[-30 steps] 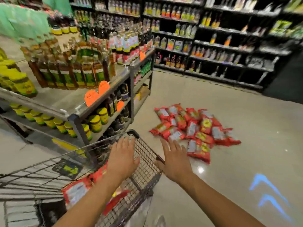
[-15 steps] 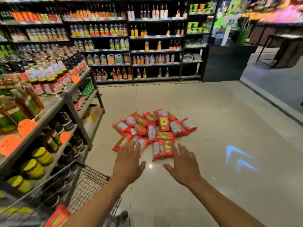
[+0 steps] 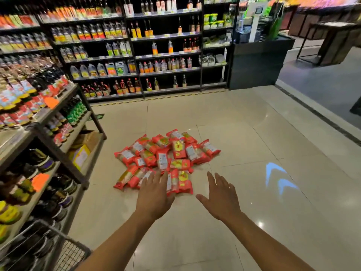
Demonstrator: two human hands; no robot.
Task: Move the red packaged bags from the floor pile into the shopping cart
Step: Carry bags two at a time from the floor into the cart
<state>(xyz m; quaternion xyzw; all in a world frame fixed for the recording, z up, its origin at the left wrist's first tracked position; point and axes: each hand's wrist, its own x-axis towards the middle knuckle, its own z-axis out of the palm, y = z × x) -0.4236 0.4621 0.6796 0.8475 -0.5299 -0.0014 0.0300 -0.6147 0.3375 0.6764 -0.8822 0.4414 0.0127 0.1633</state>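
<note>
Hands empty: left hand and right hand reach palm-down, grip wide, fingers spread, probably for a two-handed scoop. Pile of red plastic packaged bags lies on glossy beige tiled floor at 12 o'clock. Grey wire shopping cart waits at 7 o'clock, close enough for short transfers.

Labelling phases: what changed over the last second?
The left hand and right hand moved off the shopping cart toward the pile of red bags; the left now overlaps its near edge, the right hovers beside it. Nothing gripped; both stay open. Pile unchanged.
</note>
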